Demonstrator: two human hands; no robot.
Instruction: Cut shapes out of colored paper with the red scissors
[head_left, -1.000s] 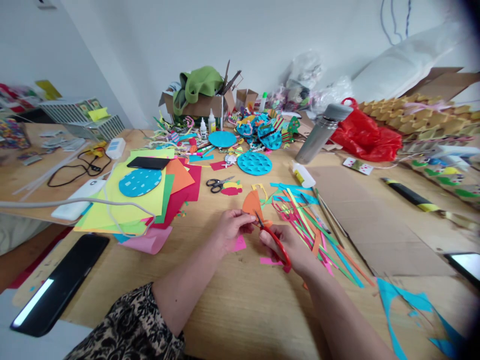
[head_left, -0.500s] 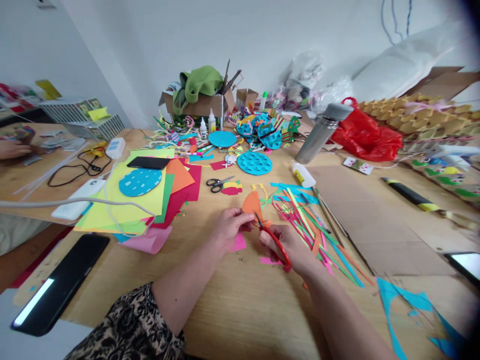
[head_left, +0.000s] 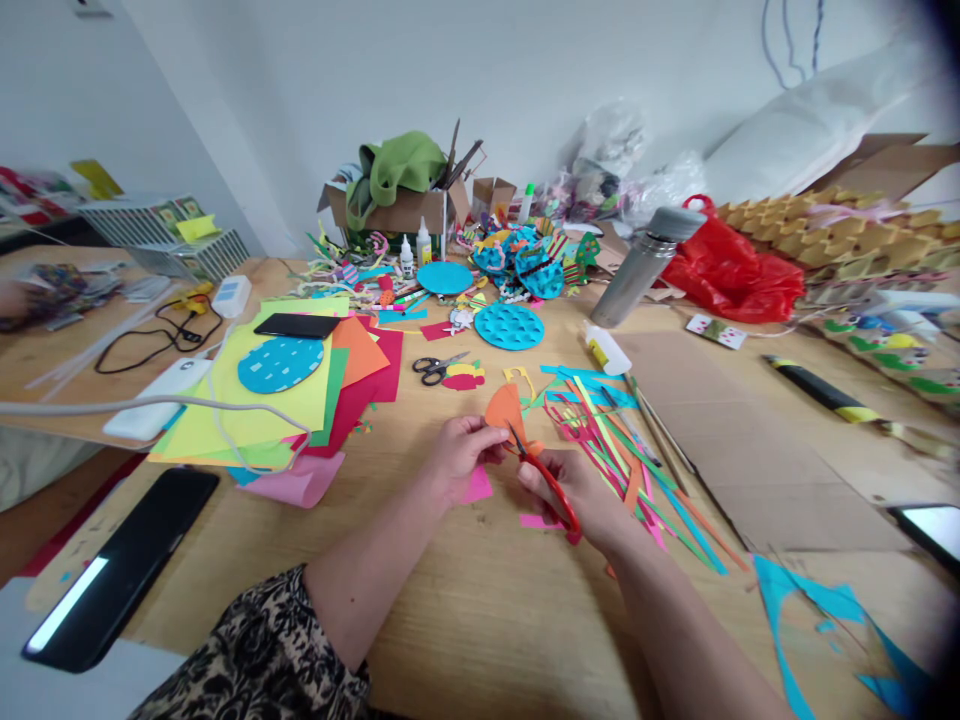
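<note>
An orange paper piece [head_left: 502, 408] is pinched at its lower edge by my left hand [head_left: 469, 455]. My right hand [head_left: 574, 490] is wrapped round the handles of red scissors [head_left: 551, 485], whose dark blades meet the orange paper close to my left fingertips. Pink paper scraps [head_left: 474, 487] lie under and beside my hands. Black-handled scissors [head_left: 433, 370] rest behind, touching a red and yellow paper cutout [head_left: 463, 377]. To the right of my right hand is a heap of coloured paper strips [head_left: 615, 450].
Stacked coloured paper [head_left: 300, 400] with a phone [head_left: 297, 326] lies left. A glue bottle [head_left: 607, 350], steel flask [head_left: 637, 270], cardboard sheet [head_left: 735, 440] and cutter [head_left: 817, 388] are right. Blue discs [head_left: 510, 327] and craft clutter stand behind. Another person's hand [head_left: 11, 300] is far left.
The other person's hand at the far left has shifted and is blurred. My hands, the red scissors and the orange paper have hardly moved.
</note>
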